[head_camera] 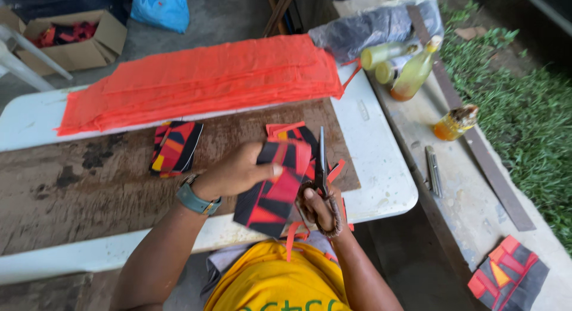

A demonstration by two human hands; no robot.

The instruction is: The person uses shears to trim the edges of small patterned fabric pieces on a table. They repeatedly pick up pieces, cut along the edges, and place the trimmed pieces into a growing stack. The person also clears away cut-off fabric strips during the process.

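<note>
Black-and-red patterned fabric piece (274, 189) hangs out past the near edge of the white table (381, 168), pinched at its top edge in the left hand (238, 174), thumb over, fingers curled behind. To my eye a clean cut wants that cloth kept taut and the blades fed straight along the strip. Right hand (319, 207) sits palm-up just under it, fingers closed through the loops of the scissors (322, 168), blades pointing away over the brown board (107, 180). Both forearms rise from the near edge, wrists slightly bent inward.
</note>
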